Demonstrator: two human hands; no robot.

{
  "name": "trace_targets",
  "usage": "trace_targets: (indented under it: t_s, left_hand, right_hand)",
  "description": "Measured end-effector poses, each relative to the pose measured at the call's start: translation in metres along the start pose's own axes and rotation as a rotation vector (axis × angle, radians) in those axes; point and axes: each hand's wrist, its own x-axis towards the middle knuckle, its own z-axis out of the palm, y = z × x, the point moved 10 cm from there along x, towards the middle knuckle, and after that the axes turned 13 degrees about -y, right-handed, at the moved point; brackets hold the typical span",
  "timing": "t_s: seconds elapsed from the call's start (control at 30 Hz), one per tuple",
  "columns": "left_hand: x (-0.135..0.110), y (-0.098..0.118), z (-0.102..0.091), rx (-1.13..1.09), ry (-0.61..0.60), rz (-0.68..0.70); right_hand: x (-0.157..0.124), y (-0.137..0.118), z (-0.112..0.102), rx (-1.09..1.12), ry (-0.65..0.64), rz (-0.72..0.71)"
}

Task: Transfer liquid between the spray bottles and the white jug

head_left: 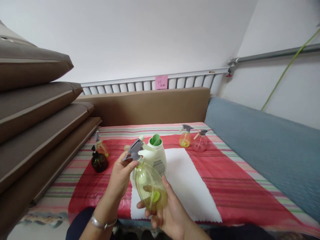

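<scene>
A clear yellow-green spray bottle with a grey trigger head is held up in front of me, leaning to the left. My left hand grips the trigger head and neck between thumb and fingers. Around the lower body of the bottle wraps my right hand, with its fingers underneath. Some liquid shows low in the bottle. Just behind it a white jug with a green inner spout and an open top stands on the table, partly hidden by the spray bottle.
A white scalloped mat lies on the red cloth. Two spray bottles stand at the back right. A dark pump bottle and another spray bottle are at left, beside stacked cushions.
</scene>
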Motion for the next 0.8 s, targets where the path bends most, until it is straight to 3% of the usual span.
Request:
trace_targets:
  t_s: [0.23,0.43,0.67,0.8]
  left_hand:
    - [-0.006,-0.014,0.011,-0.111,-0.069,-0.103]
    - [-0.013,-0.002,0.022,-0.158,-0.032,-0.107]
    - [-0.016,-0.006,0.008,-0.106,0.073,-0.063]
    - [-0.016,-0.007,0.006,-0.148,0.038,-0.072]
  right_hand:
    - [0.003,0.011,-0.003,0.053,-0.015,0.073]
    - [0.005,0.008,0.002,0.061,-0.029,0.009]
    - [0.006,0.009,0.004,0.047,-0.066,-0.01]
    - [0.004,0.007,0.002,0.015,-0.044,-0.038]
